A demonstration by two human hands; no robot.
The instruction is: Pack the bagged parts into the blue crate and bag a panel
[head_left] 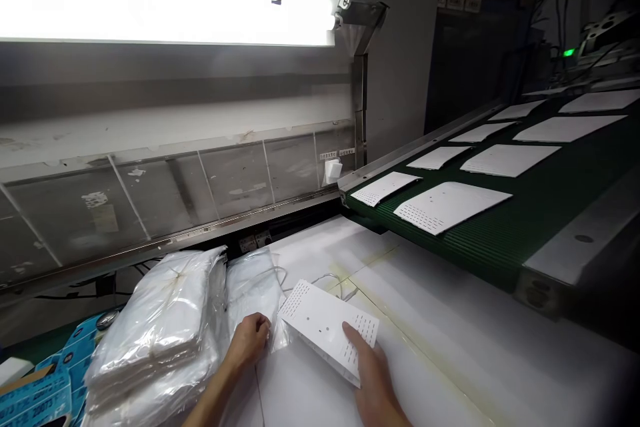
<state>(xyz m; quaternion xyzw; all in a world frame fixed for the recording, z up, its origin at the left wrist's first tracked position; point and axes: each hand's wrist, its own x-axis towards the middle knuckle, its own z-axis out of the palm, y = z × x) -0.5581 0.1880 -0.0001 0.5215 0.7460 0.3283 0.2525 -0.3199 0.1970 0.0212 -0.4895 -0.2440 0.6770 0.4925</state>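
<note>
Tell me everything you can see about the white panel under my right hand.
The white panel is a flat rectangular cover, apparently plastic, with grids of small vent holes at both ends and a few holes mid-face. It lies face up, slightly tilted, on the white table. The right hand presses on its near edge; the left hand pinches a clear plastic bag beside it.
</note>
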